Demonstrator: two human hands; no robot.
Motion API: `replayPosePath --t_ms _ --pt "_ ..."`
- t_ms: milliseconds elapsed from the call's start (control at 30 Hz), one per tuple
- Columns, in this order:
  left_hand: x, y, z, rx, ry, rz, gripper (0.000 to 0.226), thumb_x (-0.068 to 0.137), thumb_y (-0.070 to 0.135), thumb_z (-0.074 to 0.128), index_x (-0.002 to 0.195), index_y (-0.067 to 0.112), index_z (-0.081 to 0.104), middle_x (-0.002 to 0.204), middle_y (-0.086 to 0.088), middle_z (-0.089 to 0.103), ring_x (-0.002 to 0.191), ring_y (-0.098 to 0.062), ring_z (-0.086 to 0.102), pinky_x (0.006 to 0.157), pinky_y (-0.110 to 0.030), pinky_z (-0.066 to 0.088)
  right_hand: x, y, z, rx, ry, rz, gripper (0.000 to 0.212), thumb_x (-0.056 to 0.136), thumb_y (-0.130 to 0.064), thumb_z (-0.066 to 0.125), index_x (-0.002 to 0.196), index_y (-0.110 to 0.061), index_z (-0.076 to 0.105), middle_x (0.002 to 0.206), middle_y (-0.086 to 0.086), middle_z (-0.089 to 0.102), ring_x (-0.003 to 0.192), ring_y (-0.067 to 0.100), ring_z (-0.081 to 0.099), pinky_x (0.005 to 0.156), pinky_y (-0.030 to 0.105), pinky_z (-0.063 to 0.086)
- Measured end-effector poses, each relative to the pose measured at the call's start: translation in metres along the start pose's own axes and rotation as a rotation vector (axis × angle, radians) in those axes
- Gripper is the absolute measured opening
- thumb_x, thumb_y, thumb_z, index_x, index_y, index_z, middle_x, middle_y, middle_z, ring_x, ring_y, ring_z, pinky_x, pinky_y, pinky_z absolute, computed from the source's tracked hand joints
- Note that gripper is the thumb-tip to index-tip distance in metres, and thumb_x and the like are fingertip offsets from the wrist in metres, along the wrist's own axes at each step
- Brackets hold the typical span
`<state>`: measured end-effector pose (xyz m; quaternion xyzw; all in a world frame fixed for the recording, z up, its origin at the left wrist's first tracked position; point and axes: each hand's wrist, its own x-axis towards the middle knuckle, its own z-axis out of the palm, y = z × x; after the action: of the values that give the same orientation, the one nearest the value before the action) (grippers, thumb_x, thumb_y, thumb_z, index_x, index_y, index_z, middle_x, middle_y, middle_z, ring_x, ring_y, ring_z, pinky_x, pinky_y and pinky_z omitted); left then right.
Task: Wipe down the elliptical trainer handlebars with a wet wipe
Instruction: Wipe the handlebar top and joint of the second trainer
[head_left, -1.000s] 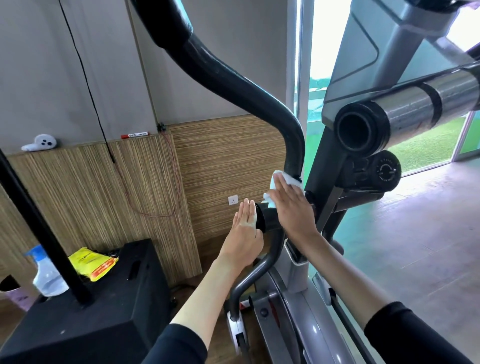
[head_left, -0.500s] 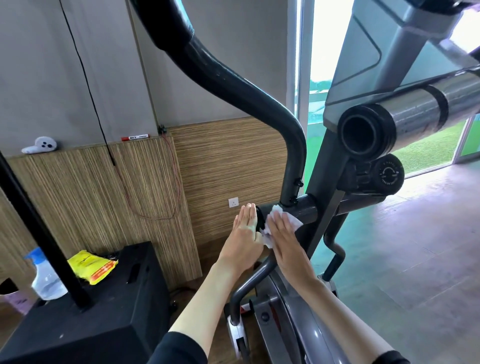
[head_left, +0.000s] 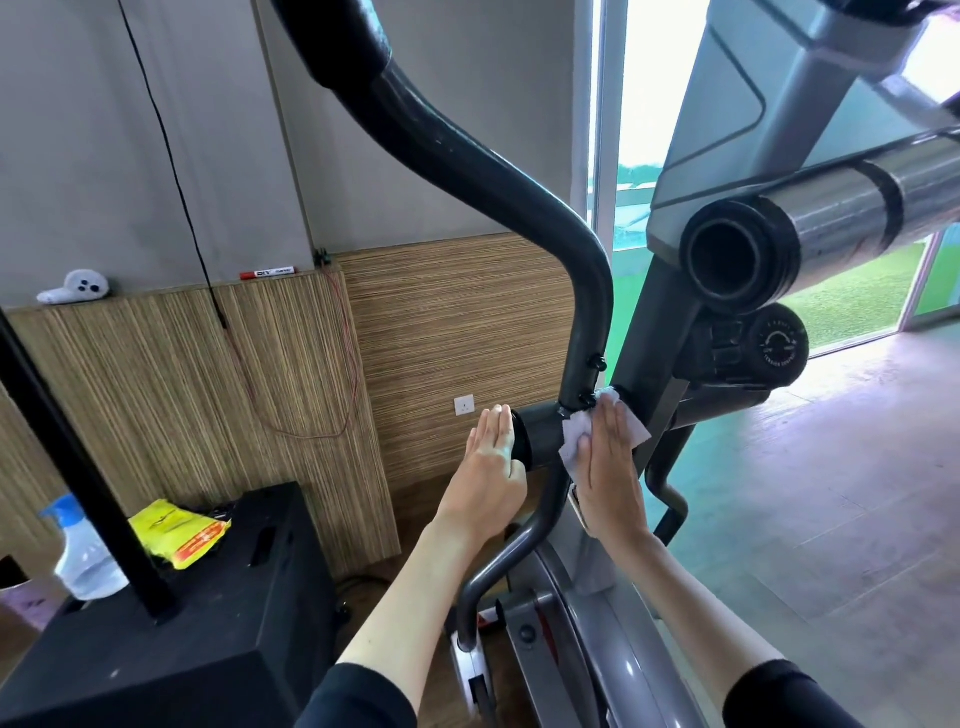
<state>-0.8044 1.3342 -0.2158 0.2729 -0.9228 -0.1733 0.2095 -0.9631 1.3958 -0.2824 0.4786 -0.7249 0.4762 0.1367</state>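
Note:
The elliptical's black left handlebar (head_left: 467, 161) curves down from the top to a short horizontal pivot tube (head_left: 543, 434). My right hand (head_left: 610, 467) lies flat with straight fingers, pressing a white wet wipe (head_left: 574, 434) against that tube at the joint. My left hand (head_left: 491, 467) is flat too, its fingers straight and resting against the tube's black end cap. A second handlebar grip (head_left: 810, 228), chrome with a black open end, juts toward me at the upper right.
The grey machine frame (head_left: 608, 649) runs down between my arms. A black box (head_left: 171, 639) at the lower left carries a spray bottle (head_left: 85, 551) and a yellow packet (head_left: 179, 532). A black pole (head_left: 78, 467) stands on it. Wood wall panelling is behind.
My right hand slid the wipe down from the upright bar onto the horizontal pivot tube, then a little right along it. My left hand stayed against the end cap.

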Motion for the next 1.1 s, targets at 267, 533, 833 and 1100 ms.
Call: replayPosePath --t_ms 267,533,833,1100 --pt "-0.003 0.003 -0.001 -0.056 -0.010 0.001 0.063 0.095 0.001 0.025 0.150 0.002 -0.006 0.160 -0.010 -0.010 0.146 -0.015 -0.014 0.117 -0.024 -0.009 0.002 -0.027 0.007 0.155 0.089 0.189 0.057 0.101 -0.034 0.016 0.153 -0.015 0.000 0.159 -0.009 -0.008 0.143 -0.002 -0.013 0.110 0.006 -0.006" --pt "-0.004 0.000 -0.008 -0.173 -0.022 -0.016 0.059 0.099 0.006 0.025 0.152 0.008 0.000 0.161 -0.004 -0.005 0.146 -0.007 -0.011 0.116 -0.020 -0.008 -0.031 -0.053 0.030 0.169 -0.017 0.011 0.059 0.106 -0.025 0.026 0.146 -0.026 -0.017 0.154 -0.016 -0.028 0.143 0.003 -0.020 0.116 0.021 0.018" --pt "-0.008 -0.007 -0.005 -0.187 0.002 0.031 0.054 0.103 0.015 0.021 0.154 0.019 0.003 0.161 0.006 -0.004 0.144 0.001 -0.011 0.118 -0.021 -0.008 0.004 -0.040 0.030 -0.353 -0.093 -0.355 0.046 0.104 -0.023 0.027 0.147 -0.007 0.034 0.154 0.007 0.031 0.147 0.021 0.013 0.120 0.040 0.015" --pt "-0.011 -0.005 0.003 -0.166 0.031 0.004 0.060 0.099 0.008 0.022 0.152 0.015 -0.006 0.159 0.006 -0.013 0.143 0.002 -0.017 0.115 -0.016 -0.011 -0.014 -0.010 0.014 -0.312 -0.110 -0.450 0.068 0.099 -0.014 0.046 0.153 -0.016 0.005 0.161 -0.004 0.001 0.148 0.017 0.003 0.120 0.031 0.005"
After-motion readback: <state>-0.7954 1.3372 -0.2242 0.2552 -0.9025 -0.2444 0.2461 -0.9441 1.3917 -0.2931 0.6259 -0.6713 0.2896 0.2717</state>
